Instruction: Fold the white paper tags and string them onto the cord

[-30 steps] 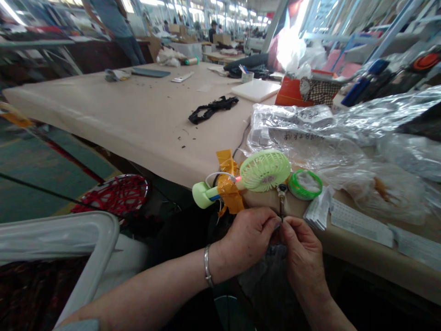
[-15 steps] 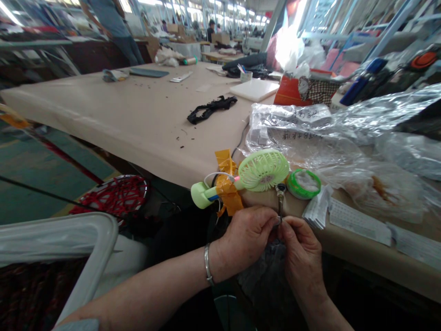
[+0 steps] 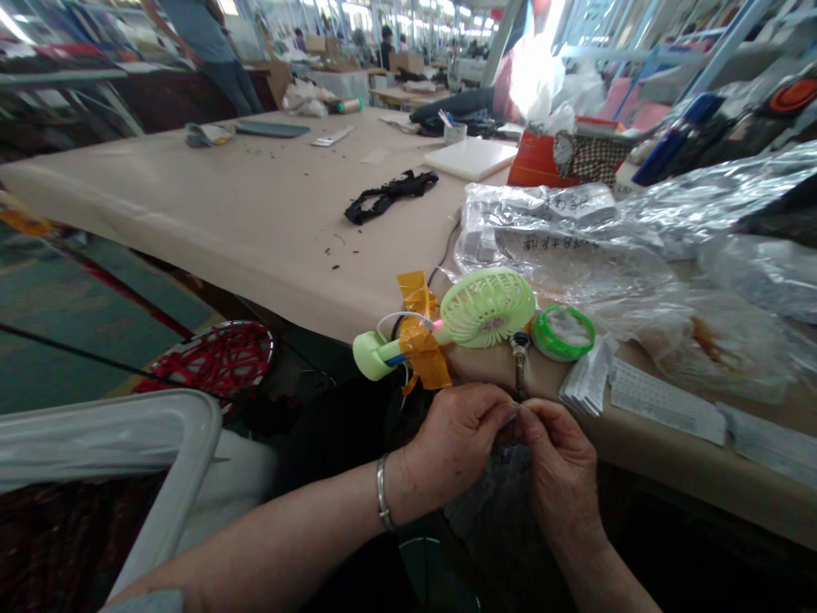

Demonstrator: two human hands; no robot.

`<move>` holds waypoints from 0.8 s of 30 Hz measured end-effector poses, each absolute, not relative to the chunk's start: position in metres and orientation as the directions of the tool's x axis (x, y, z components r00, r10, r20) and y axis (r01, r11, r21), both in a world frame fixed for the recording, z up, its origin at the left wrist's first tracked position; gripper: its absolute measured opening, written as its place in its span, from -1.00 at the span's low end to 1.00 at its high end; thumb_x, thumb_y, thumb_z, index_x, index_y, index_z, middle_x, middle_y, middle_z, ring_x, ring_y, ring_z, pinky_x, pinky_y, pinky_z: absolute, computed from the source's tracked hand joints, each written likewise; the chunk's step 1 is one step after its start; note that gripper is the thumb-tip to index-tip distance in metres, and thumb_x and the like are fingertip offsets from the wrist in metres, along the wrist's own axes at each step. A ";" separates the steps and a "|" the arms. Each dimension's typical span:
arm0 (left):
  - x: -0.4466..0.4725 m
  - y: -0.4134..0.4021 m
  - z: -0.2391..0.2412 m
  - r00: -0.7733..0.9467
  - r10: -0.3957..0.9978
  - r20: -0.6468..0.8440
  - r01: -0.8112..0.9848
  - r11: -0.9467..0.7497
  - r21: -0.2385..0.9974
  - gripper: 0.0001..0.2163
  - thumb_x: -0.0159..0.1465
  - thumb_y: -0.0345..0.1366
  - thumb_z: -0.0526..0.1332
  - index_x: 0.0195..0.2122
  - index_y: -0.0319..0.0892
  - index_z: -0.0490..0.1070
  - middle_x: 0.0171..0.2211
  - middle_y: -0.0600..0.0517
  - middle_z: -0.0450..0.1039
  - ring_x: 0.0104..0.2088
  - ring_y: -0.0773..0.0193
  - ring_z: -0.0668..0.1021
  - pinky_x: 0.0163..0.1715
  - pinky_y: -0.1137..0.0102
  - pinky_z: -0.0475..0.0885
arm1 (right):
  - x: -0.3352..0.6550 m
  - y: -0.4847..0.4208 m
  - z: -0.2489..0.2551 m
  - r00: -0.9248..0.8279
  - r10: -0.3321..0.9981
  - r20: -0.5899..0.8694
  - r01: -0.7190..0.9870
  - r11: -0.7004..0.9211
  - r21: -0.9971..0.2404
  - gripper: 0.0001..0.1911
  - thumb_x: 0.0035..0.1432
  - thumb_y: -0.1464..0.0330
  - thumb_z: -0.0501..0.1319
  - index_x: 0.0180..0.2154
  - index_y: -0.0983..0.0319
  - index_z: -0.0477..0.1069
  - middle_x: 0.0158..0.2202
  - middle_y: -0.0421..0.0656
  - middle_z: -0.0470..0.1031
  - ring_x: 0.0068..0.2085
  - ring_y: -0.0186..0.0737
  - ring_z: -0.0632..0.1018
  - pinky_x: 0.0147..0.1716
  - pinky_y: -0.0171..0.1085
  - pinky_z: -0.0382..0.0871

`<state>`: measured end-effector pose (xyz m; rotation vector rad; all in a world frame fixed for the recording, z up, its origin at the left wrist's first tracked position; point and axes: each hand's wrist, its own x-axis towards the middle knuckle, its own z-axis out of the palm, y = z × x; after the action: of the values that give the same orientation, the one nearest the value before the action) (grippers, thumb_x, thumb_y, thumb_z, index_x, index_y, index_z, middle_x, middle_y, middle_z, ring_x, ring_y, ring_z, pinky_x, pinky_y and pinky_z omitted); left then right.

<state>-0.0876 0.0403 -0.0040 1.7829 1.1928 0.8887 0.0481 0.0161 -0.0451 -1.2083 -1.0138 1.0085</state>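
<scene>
The left hand [image 3: 456, 434] and right hand [image 3: 562, 464] meet below a slim metal rod [image 3: 520, 366], fingertips pinched tight, as a second ago, on a tiny piece [image 3: 516, 407] too small to identify. Crumpled, sheer grey cloth [image 3: 493, 502] hangs beneath. A round green tub [image 3: 554, 347] holds whitish stuff [image 3: 569, 325]; a smooth white bin [image 3: 202, 417] holds dark reddish material [image 3: 70, 541].

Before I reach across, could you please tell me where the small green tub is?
In the head view, the small green tub is right of centre on the table, between the light-green fan and the white strips, beyond the right hand.
</scene>
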 end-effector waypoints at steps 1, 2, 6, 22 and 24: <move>-0.087 0.041 -0.004 0.305 0.945 0.118 0.380 -0.235 0.895 -0.75 0.32 -0.31 0.07 -0.45 -0.18 0.47 -0.52 0.10 0.45 -0.49 0.42 0.43 -0.42 0.54 0.29 | 0.048 0.017 -0.044 0.247 0.967 0.065 -0.059 0.082 -0.995 -0.85 0.12 0.26 0.28 -0.38 0.21 0.44 -0.54 -0.27 0.45 -0.49 -0.34 0.47 -0.44 -0.34 0.37; -0.087 0.042 -0.004 0.303 0.946 0.116 0.376 -0.231 0.897 -0.75 0.32 -0.31 0.07 -0.45 -0.18 0.47 -0.51 0.10 0.45 -0.49 0.42 0.43 -0.42 0.54 0.29 | 0.048 0.019 -0.044 0.255 0.965 0.066 -0.059 0.083 -0.995 -0.84 0.11 0.26 0.28 -0.38 0.22 0.44 -0.54 -0.26 0.45 -0.49 -0.34 0.47 -0.45 -0.34 0.37; -0.087 0.045 -0.003 0.301 0.947 0.110 0.359 -0.220 0.907 -0.74 0.32 -0.32 0.07 -0.46 -0.19 0.46 -0.52 0.10 0.45 -0.50 0.42 0.43 -0.44 0.55 0.28 | 0.046 0.021 -0.042 0.264 0.962 0.068 -0.081 0.092 -0.992 -0.85 0.10 0.26 0.29 -0.37 0.21 0.44 -0.55 -0.27 0.45 -0.51 -0.35 0.46 -0.47 -0.35 0.38; -0.091 0.033 -0.010 0.329 0.942 0.066 0.326 -0.179 0.928 -0.74 0.33 -0.34 0.06 -0.46 -0.20 0.47 -0.51 0.09 0.47 -0.47 0.43 0.46 -0.41 0.56 0.30 | 0.059 -0.006 -0.039 0.186 0.973 0.136 0.166 0.105 -0.980 -0.89 0.19 0.30 0.21 -0.26 0.18 0.47 -0.52 -0.26 0.50 -0.47 -0.32 0.52 -0.42 -0.35 0.41; -0.092 0.031 -0.014 0.314 0.949 0.039 0.363 -0.158 0.918 -0.77 0.30 -0.35 0.09 -0.45 -0.20 0.48 -0.50 0.09 0.47 -0.46 0.41 0.45 -0.42 0.54 0.29 | 0.074 -0.016 -0.032 0.177 0.952 0.248 0.342 0.177 -0.923 -0.84 0.20 0.35 0.20 -0.15 0.14 0.45 -0.47 -0.26 0.54 -0.44 -0.30 0.55 -0.38 -0.33 0.44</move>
<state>-0.0917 0.0313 -0.0144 1.6998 1.1943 0.8343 0.0740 -0.0160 -0.0321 -1.3670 -1.3671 0.7127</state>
